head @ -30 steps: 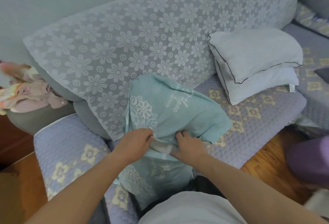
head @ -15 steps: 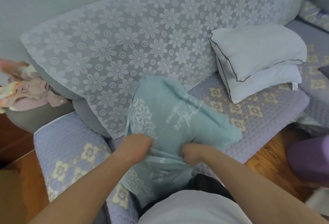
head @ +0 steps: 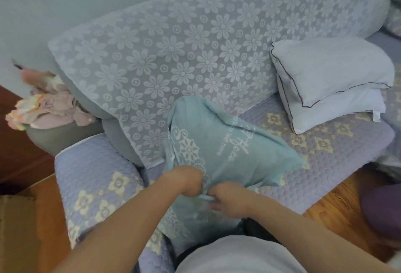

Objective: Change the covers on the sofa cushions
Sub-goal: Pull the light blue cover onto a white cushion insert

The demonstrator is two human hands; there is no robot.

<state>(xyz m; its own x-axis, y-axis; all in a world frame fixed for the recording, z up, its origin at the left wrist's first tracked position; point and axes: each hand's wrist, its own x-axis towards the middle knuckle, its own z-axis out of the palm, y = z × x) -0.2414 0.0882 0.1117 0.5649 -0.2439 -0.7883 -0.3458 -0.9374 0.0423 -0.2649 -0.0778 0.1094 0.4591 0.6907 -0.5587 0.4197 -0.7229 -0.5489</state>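
A cushion in a teal cover [head: 219, 142] with white flowers and lettering lies on the sofa seat [head: 325, 155], its far end leaning toward the backrest. My left hand [head: 184, 178] grips the cover's near edge at the left. My right hand [head: 230, 199] pinches the same bunched edge just to the right, the two hands almost touching. The cover's loose lower part hangs down in front of me. Two bare white cushion inserts [head: 329, 77] with dark piping are stacked on the seat at the right.
The sofa backrest [head: 195, 40] wears a pale floral lace throw. A padded armrest [head: 93, 183] is at the left, with a grey basket of clothes [head: 47, 112] behind it. A purple object [head: 382, 207] sits on the wood floor at the right; a cardboard box [head: 17, 229] is at lower left.
My hands have drawn closer together along the cover's open edge and pulled it toward me. The cushion has settled deeper into the teal cover.
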